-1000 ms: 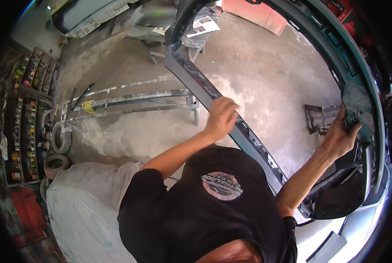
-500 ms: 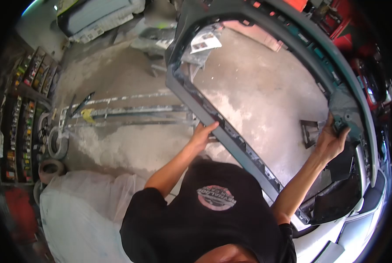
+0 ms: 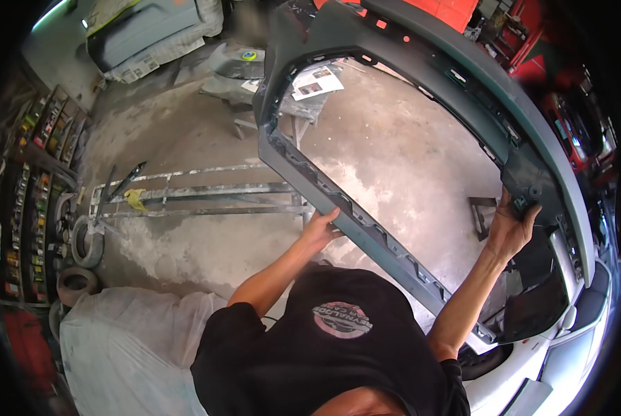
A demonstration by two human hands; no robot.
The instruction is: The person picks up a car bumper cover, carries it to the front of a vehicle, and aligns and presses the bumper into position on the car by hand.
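Left hand (image 3: 320, 231) on bumper (image 3: 328, 31), lengthwise diagonal

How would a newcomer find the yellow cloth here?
Left of the held panel stands a long metal rack. The yellow cloth lies on its left part. Unlike the straight rails and dark strip beside it, it is bright and crumpled.

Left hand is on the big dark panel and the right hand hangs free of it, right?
Not quite: the right hand grips the panel too, as the head view shows. The left hand is on it, as you said.
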